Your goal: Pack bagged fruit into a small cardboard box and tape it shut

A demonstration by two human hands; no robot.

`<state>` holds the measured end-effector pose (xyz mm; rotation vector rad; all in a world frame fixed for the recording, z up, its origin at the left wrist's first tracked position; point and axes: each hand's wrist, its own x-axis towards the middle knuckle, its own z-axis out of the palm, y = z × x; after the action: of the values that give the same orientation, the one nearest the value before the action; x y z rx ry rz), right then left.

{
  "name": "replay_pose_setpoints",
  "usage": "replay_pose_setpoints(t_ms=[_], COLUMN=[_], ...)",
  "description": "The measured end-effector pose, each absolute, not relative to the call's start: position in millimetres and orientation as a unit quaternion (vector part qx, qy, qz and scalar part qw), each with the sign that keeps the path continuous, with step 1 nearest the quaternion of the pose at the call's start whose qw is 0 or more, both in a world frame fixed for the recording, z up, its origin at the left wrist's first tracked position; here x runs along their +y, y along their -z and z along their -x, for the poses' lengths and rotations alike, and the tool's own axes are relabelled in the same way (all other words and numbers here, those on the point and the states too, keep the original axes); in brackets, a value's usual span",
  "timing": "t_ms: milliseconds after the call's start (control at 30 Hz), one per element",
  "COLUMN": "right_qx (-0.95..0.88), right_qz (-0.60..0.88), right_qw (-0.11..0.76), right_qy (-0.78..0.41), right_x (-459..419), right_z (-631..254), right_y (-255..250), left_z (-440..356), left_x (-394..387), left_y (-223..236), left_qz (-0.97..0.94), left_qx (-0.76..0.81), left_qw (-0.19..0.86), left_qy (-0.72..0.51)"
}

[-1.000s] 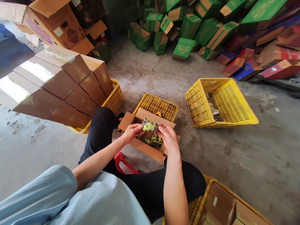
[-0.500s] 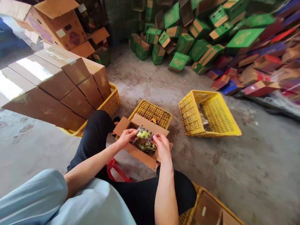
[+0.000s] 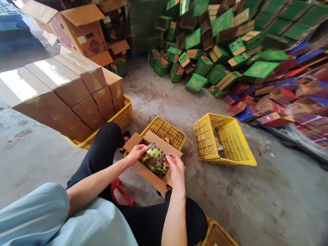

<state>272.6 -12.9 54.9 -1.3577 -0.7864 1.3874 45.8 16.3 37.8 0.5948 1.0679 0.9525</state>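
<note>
One yellow-green, dark-spotted, oblong packet in clear, crinkled plastic film [image 3: 155, 152], suspended between both hands: left hand [image 3: 137, 153] pinching one end, right hand [image 3: 176, 167] gripping the other by the fingertips. Directly beneath the hands: one open brown cardboard box [image 3: 150, 177], several similar packets [image 3: 159, 168] inside. Beyond the hands: one yellow latticed plastic crate [image 3: 170, 128]. Handling, by judgement: light, probably soft, film slippery, contents unclear; best taken at both ends, without squeezing the middle.

There are two hands [image 3: 176, 168], one held packet [image 3: 155, 152], one open carton [image 3: 148, 176] beneath and at least four yellow crates [image 3: 235, 136].
</note>
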Motion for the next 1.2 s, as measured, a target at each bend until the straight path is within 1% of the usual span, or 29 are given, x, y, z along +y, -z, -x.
replay_pose_setpoints(t_ms=[67,133,267,333,400,500,600,667,733,833,933,1100,1200], right_qx=[-0.331,-0.349,-0.388,-0.393,-0.385,-0.358,-0.344,-0.342,-0.358,-0.4,-0.401,-0.366,-0.358], right_qz=[0.56,0.561,0.533,0.513,0.516,0.547,0.56,0.562,0.561,0.55,0.543,0.579,0.592], right_qw=[0.505,0.491,0.411,0.388,0.396,0.443,0.474,0.483,0.486,0.474,0.471,0.492,0.497], right_qy=[-0.567,-0.568,-0.629,-0.657,-0.654,-0.613,-0.586,-0.578,-0.567,-0.56,-0.567,-0.537,-0.523], right_x=[-13,-13,-15,-16,-15,-13,-10,-10,-11,-12,-12,-10,-10], right_z=[-274,-273,-266,-262,-260,-261,-262,-261,-260,-260,-262,-270,-272], right_y=[-56,-58,-61,-60,-58,-53,-49,-48,-49,-53,-58,-56,-53], left_z=[-44,-45,-50,-53,-57,-62,-70,-77,-83,-85,-80,-72,-70], left_x=[18,18,18,17,15,6,-8,-15,-18,-15,-9,-7,-7], left_y=[-38,-38,-40,-42,-43,-47,-51,-52,-51,-49,-47,-52,-55], left_qz=[-0.28,-0.295,-0.322,-0.324,-0.314,-0.295,-0.312,-0.343,-0.371,-0.399,-0.413,-0.399,-0.356], left_qx=[0.485,0.485,0.476,0.472,0.468,0.449,0.38,0.338,0.325,0.341,0.358,0.387,0.393], left_qw=[0.707,0.702,0.702,0.704,0.705,0.728,0.781,0.793,0.781,0.753,0.736,0.727,0.738], left_qy=[-0.431,-0.43,-0.42,-0.421,-0.429,-0.426,-0.385,-0.374,-0.383,-0.397,-0.4,-0.404,-0.418])
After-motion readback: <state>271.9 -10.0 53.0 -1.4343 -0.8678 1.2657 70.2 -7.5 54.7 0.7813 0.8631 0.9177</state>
